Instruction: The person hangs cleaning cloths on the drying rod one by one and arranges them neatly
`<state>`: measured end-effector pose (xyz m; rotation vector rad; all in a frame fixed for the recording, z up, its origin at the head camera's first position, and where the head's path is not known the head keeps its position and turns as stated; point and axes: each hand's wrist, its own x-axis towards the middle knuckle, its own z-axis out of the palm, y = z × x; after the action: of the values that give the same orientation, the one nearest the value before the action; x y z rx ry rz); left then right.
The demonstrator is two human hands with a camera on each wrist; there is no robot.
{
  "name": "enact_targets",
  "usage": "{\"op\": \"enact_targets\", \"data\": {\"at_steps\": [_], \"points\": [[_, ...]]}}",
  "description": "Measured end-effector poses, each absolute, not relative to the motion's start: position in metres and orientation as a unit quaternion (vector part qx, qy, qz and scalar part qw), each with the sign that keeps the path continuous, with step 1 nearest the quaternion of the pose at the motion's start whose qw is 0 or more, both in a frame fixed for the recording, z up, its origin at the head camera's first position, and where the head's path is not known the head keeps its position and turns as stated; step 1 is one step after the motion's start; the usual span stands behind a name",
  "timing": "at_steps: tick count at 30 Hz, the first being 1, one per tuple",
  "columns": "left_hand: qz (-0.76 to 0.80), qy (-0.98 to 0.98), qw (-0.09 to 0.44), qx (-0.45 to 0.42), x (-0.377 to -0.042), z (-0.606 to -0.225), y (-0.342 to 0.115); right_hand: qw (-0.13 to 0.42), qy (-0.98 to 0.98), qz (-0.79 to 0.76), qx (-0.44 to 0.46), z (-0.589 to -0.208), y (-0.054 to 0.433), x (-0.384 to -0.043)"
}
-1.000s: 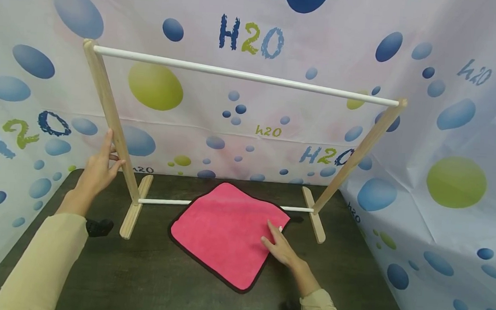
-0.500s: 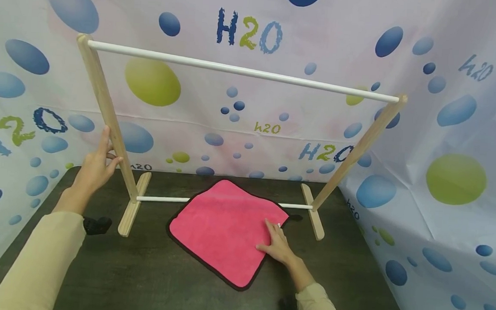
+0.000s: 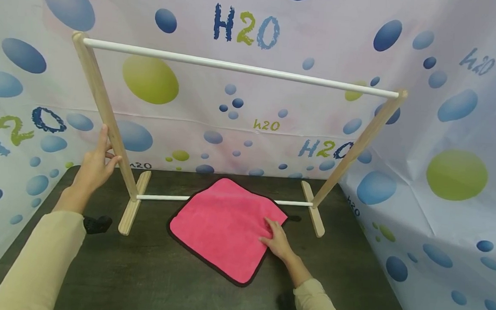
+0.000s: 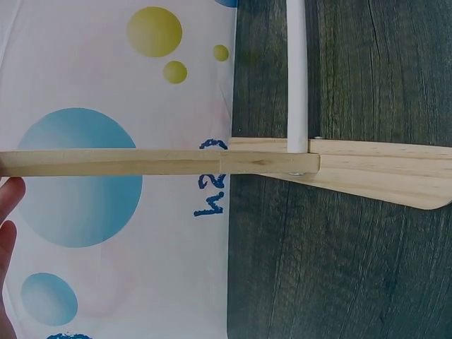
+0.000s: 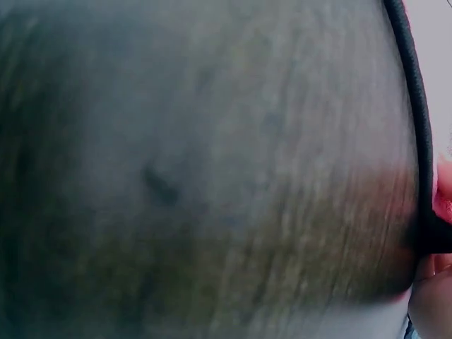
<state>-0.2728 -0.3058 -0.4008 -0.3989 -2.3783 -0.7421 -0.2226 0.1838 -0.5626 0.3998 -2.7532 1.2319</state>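
A pink cloth (image 3: 218, 224) with a dark border lies flat on the table, one corner toward the back. My right hand (image 3: 280, 242) rests at its right edge, with thumb and fingertips apart on the cloth. The right wrist view is blurred and catches the dark border (image 5: 417, 106) with part of the thumb (image 5: 431, 307). My left hand (image 3: 96, 164) touches the left wooden post (image 3: 106, 103) of a rack with white rods, index finger pointing up along it. In the left wrist view, its fingers (image 4: 8, 198) meet one side of that post.
The rack's upper rod (image 3: 236, 68) spans high above the table (image 3: 138, 271), and its right post (image 3: 357, 150) leans outward. The lower rod (image 3: 164, 198) runs behind the cloth, partly hidden. Flat wooden feet (image 3: 130, 214) stand at both sides. A printed curtain (image 3: 418, 232) encloses the back and sides.
My right hand shifts slightly on the cloth and its fingers bend a little more. The view tilts down a little. My left hand stays on the post.
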Motion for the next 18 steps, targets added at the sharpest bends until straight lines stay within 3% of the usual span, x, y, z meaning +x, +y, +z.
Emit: {"op": "enact_targets", "data": {"at_steps": [8, 18], "points": [[-0.28, -0.905, 0.291, -0.137, -0.2705, -0.399, -0.3038, 0.096, -0.896, 0.411, 0.137, -0.5624, 0.1823, -0.2273], [-0.275, -0.908, 0.289, -0.131, -0.2703, -0.3982, -0.3016, 0.109, -0.896, 0.417, 0.106, -0.5575, 0.1809, -0.2252]]}}
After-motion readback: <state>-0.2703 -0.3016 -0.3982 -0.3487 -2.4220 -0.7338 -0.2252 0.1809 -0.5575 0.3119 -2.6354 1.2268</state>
